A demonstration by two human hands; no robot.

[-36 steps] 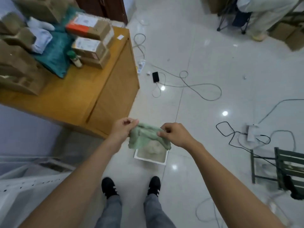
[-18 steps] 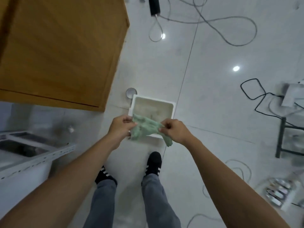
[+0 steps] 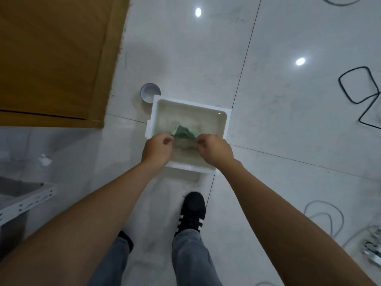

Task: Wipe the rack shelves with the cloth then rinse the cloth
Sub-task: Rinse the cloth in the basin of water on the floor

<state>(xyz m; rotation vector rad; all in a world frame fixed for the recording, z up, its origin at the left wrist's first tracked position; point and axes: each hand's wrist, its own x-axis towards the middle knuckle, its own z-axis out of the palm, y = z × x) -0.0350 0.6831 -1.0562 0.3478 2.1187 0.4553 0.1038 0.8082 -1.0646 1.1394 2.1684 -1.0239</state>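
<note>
A pale green cloth (image 3: 185,132) is stretched between both hands, low inside a white rectangular tub (image 3: 223,116) of murky water on the floor. My left hand (image 3: 157,149) pinches the cloth's left end and my right hand (image 3: 214,150) pinches its right end, both over the tub's near half. The lower part of the cloth is hidden behind my hands. A corner of the white metal rack (image 3: 26,200) shows at the left edge.
A wooden cabinet (image 3: 55,58) fills the upper left, close to the tub. A small white cup (image 3: 150,92) stands by the tub's far left corner. Black and grey cables (image 3: 358,87) lie on the tiled floor at right. My shoe (image 3: 192,211) is just behind the tub.
The view has tilted down and closed in on the tub. Both hands have lowered the cloth from above the tub into it.
</note>
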